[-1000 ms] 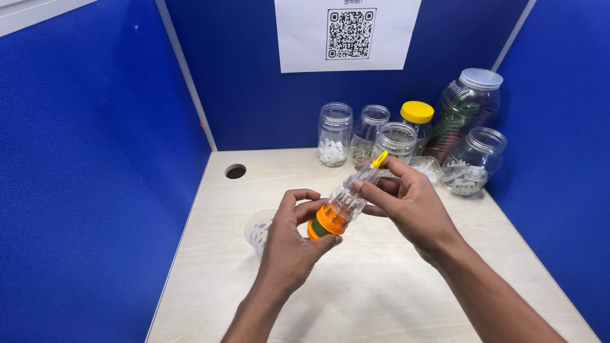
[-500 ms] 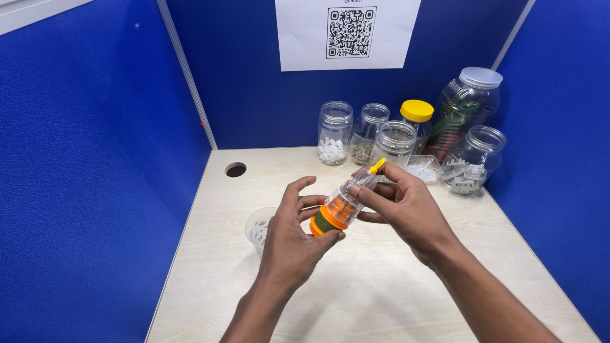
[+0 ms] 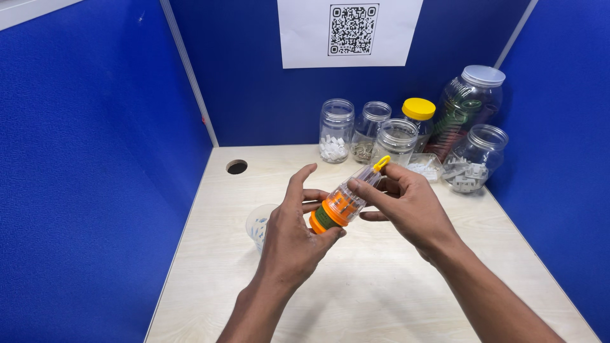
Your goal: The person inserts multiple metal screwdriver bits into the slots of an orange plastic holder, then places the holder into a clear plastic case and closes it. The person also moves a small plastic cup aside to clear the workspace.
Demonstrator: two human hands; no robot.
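Two hands on a small clear bottle, held tilted above the desk.

Left hand [image 3: 293, 232] pinches the orange base of the bottle [image 3: 343, 203], its forefinger now lifted clear — a second ago it curled closer. Right hand [image 3: 406, 206] closes around the upper body near the yellow tip [image 3: 381, 164]; the bottle has tipped slightly more upright — grip being reset. Plastic cup [image 3: 257, 225] sits behind the left hand; jars [image 3: 406, 130] line the back.

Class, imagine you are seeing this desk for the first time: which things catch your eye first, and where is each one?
First comes the clear bottle with an orange base and yellow tip, held tilted above the middle of the desk between the left hand and the right hand. Next, a cluster of clear jars, one with a yellow lid, stands at the back right against the blue partition.
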